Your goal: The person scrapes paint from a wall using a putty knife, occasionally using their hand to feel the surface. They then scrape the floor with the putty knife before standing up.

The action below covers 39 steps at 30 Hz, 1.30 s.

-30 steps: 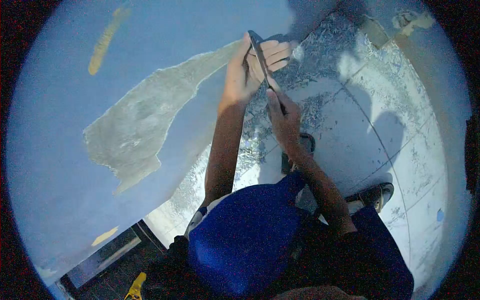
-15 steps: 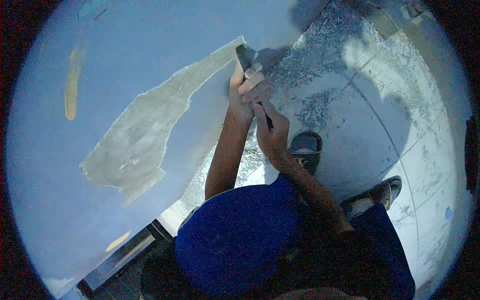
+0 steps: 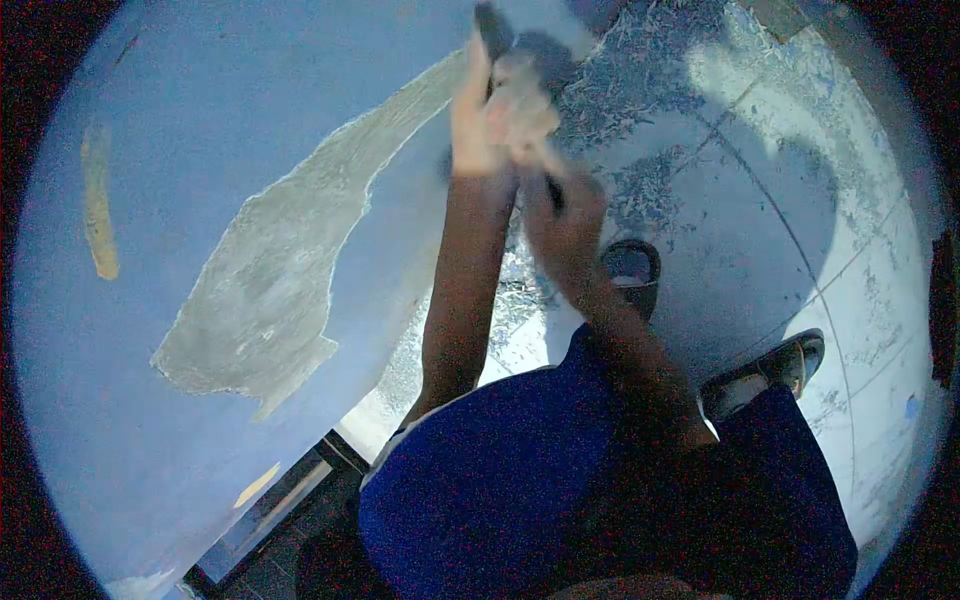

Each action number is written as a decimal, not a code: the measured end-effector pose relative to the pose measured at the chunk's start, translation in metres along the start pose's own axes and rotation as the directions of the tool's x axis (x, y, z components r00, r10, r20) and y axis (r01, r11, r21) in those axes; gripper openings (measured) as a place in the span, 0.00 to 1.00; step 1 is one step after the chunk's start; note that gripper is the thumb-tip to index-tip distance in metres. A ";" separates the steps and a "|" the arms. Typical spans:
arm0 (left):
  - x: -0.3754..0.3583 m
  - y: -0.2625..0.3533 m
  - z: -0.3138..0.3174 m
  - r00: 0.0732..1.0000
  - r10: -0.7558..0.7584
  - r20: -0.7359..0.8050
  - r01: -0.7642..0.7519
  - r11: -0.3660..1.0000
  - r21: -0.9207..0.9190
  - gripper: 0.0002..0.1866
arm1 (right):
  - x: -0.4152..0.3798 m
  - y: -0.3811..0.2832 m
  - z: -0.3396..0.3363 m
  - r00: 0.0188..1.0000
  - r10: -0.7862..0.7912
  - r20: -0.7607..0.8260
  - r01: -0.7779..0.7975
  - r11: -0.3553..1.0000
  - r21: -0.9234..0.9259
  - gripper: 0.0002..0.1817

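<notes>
Beside the grey patch [image 3: 270,270], the tool [image 3: 489,32] has shifted.

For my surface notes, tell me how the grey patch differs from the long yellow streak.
The grey patch is far larger than the yellow streak. The grey patch has a jagged, irregular outline; the yellow streak is a narrow band. Both mark the blue surface.

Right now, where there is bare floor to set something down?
Mostly bare: shaded pale floor bordered by the dark slip-on shoe nearer the hands, the farther dark shoe and a long dark curved line. Crowded: flake-strewn floor beyond, and around left hand and right hand at the dark flat tool.
</notes>
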<state>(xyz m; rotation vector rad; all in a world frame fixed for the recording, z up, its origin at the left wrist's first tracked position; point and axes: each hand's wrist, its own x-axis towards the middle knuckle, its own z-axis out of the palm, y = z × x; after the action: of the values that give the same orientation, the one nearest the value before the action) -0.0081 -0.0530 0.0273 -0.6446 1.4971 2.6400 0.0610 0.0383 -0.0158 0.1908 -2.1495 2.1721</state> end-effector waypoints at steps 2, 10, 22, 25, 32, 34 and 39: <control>0.009 0.000 0.014 0.988 0.056 0.146 -0.042 0.994 -0.100 0.15 | 0.024 -0.022 -0.012 0.998 0.051 -0.034 -0.050 0.998 0.031 0.11; -0.010 -0.033 -0.030 0.814 0.072 0.577 0.399 0.653 -0.644 0.22 | -0.014 -0.003 -0.021 0.951 0.202 0.235 -0.206 0.979 -0.009 0.09; -0.021 -0.035 -0.028 0.915 0.030 0.402 0.257 0.726 -0.638 0.20 | -0.019 0.001 -0.016 0.987 0.072 0.143 -0.078 0.996 0.033 0.08; -0.026 -0.031 -0.025 0.975 -0.025 0.222 0.167 0.744 -0.647 0.21 | -0.017 0.000 -0.016 0.981 0.089 0.173 -0.097 0.995 0.038 0.08; -0.020 -0.034 -0.033 0.969 0.060 0.240 0.097 0.800 -0.592 0.21 | -0.013 -0.005 -0.019 0.966 0.122 0.229 -0.117 0.993 -0.034 0.09; -0.019 -0.032 -0.029 0.943 0.078 0.325 0.144 0.782 -0.607 0.21 | -0.015 -0.002 -0.018 0.967 0.112 0.227 -0.106 0.994 -0.035 0.09; -0.020 -0.035 -0.027 0.943 0.112 0.313 0.101 0.799 -0.593 0.16 | -0.016 -0.003 -0.016 0.989 0.076 0.130 -0.076 0.997 -0.009 0.11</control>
<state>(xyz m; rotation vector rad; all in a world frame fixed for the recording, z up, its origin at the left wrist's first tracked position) 0.0269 -0.0534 -0.0055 -0.1704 0.5477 3.0255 0.0767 0.0549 -0.0157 0.2621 -2.2657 2.2555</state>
